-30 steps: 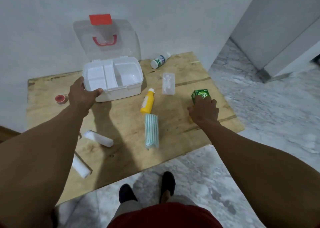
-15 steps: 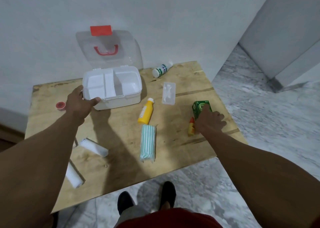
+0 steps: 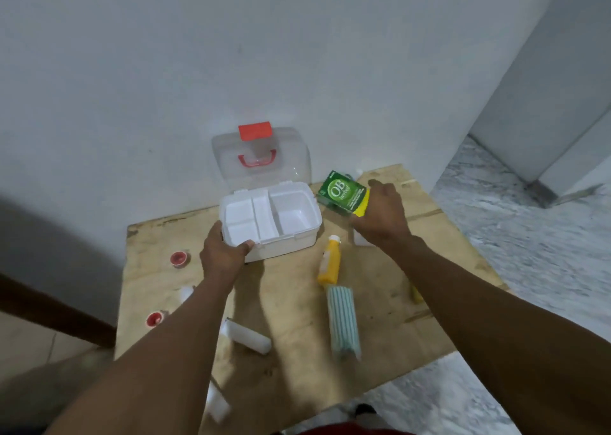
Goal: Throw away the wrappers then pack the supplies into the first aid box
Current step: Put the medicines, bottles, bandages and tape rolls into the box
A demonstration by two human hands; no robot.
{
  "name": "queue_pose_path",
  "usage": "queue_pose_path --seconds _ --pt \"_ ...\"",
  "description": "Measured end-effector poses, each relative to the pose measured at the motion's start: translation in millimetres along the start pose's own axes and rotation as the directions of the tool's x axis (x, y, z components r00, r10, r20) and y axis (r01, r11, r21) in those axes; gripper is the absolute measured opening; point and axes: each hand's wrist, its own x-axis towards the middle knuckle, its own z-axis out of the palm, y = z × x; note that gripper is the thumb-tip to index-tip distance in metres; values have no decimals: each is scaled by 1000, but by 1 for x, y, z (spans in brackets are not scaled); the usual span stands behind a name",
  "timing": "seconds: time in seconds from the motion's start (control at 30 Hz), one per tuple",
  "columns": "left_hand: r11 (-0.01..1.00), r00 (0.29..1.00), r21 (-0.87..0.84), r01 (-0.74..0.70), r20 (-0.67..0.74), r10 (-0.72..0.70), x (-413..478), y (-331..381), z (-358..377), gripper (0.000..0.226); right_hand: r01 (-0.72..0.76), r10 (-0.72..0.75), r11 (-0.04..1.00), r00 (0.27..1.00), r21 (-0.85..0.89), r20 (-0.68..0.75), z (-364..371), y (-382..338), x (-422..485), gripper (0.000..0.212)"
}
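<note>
Head view, looking down on a wooden board (image 3: 291, 302) lying against a white wall. First aid box (image 3: 271, 220) is sitting at the back of the board, its clear lid (image 3: 261, 160) standing open and leaning on the wall, red latch (image 3: 254, 131) uppermost. Its white tray, split into compartments, is showing nothing inside. Left hand (image 3: 223, 253) is gripping the box's near left corner, thumb along the front wall. Right hand (image 3: 380, 216) is clenching a green carton (image 3: 342, 191) and holding it in the air just right of the box, clear of the rim. The carton is tilting, its printed face turned up toward the camera, its long axis running from upper left to lower right, its yellow end in the palm.

Lying loose on the board: a yellow bottle (image 3: 329, 262) with white cap pointing away from the camera; a striped pack (image 3: 343, 322) just beyond its base, long axis running toward the camera; a white roll (image 3: 246, 335) nearer the front; a second, blurred white piece (image 3: 216, 403) at the front edge; two small red caps (image 3: 179, 258) (image 3: 154, 319) at the left. The right forearm is covering part of the board, hiding most of a small yellow item (image 3: 416, 294) and a clear packet (image 3: 358, 238) below the wrist.
</note>
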Motion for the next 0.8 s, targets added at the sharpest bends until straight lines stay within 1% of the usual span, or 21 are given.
queue_pose_path --seconds 0.03,0.1,0.13,0.23,0.33,0.37,0.43,0.53,0.6,0.7,0.8 --pt "1000 1000 7 -1 2 1 1 -1 0 64 45 -42 996 998 -72 48 1 -13 3 82" --pt "1000 1000 -2 3 6 -3 2 -2 1 63 130 -108 971 987 -202 116 5 -34 10 57" --pt "1000 1000 -8 7 9 -6 2 -2 1 63 174 -142 950 980 -259 138 8 -43 14 50" --pt "1000 1000 -7 20 17 -20 4 -4 1 71 250 -177 871 963 -423 203 21 -62 27 45" --pt "1000 1000 6 25 15 -25 7 -9 2 77 264 -171 837 958 -478 229 41 -72 43 43" --pt "1000 1000 3 22 12 -22 8 -10 2 77 276 -183 839 955 -469 235 47 -74 49 41" --pt "1000 1000 -6 21 3 -21 7 -10 2 76 301 -182 845 939 -442 291 60 -81 56 38" --pt "999 999 -33 41 -3 -41 7 -10 3 75 384 -235 820 902 -425 362 78 -88 62 32" --pt "998 999 -35 44 -5 -44 6 -10 3 75 410 -270 839 885 -358 380 93 -87 68 39" --pt "998 999 -56 42 -10 -43 7 -11 3 74 380 -255 892 870 -245 421 105 -84 71 55" --pt "996 999 -73 48 -19 -50 8 -12 5 73 342 -252 930 861 -137 442 113 -80 72 56"
